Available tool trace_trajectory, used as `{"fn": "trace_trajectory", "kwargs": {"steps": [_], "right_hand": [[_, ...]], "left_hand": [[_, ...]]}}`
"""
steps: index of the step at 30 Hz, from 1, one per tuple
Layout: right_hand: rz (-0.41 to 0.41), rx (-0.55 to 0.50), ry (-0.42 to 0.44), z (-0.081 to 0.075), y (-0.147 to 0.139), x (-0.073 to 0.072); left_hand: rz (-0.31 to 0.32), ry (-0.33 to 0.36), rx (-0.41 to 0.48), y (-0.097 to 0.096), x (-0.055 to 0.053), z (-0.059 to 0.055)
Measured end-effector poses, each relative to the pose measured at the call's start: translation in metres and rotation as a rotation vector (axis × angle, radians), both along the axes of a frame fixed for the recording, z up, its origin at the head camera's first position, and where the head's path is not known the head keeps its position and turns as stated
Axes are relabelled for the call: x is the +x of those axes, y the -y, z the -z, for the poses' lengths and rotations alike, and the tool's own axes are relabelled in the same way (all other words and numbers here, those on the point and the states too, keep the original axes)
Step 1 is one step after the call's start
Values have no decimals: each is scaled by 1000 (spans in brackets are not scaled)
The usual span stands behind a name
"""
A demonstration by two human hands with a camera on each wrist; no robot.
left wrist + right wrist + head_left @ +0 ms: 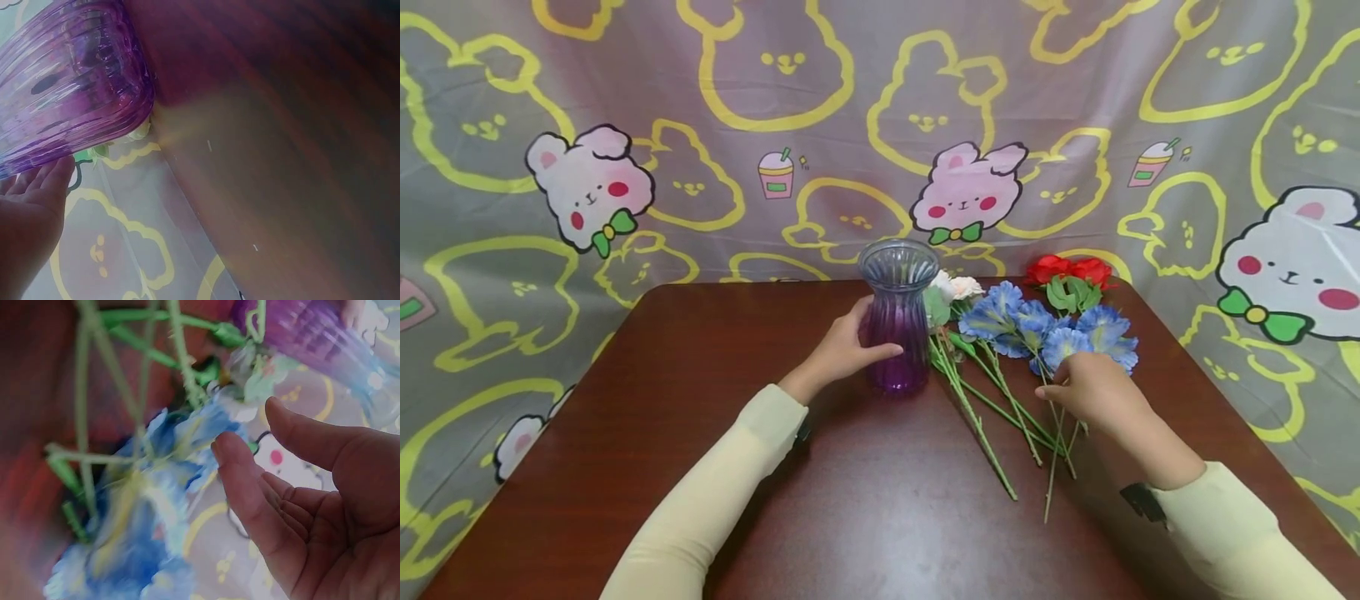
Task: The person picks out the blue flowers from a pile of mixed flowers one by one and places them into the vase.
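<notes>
A ribbed glass vase (901, 333), purple below and clear bluish above, stands upright on the table. My left hand (842, 348) holds its near left side, the thumb across the front and the fingers behind; in the left wrist view the vase (75, 75) fills the upper left. Artificial blue flowers (1000, 315) lie right of the vase, their thin stems pointing toward me. Over those stems is my right hand (1097, 392). In the right wrist view its thumb and index finger are apart with nothing between them, beside the blurred blue petals (125, 531).
White and cream flowers (964, 287) lie just behind and right of the vase, with green stems (973, 417) running forward. Red flowers (1067, 271) lie at the back right. A patterned cloth (835, 83) hangs behind the brown table (715, 375).
</notes>
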State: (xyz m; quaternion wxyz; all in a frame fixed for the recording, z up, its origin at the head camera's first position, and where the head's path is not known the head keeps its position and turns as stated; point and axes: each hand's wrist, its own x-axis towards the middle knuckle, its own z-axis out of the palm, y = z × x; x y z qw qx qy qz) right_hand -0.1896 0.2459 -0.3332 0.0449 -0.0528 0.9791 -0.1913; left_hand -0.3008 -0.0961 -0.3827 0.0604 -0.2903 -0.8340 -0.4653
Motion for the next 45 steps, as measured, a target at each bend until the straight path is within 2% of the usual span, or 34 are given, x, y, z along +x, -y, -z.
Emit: {"fn": "trace_trajectory", "kwargs": {"steps": [6,11,21,36,45], "right_hand": [[30,-16,-9,12,-21,7],[40,-24,46,22,-30,8],[59,-77,113,38,-31,5],[84,-157,129,49,-29,4],[93,-229,98,46,-28,4]], "left_hand": [[0,11,3,1,0,3],[8,17,10,1,1,2],[14,9,21,0,0,2],[9,0,18,0,0,3],[7,1,22,0,0,2]]}}
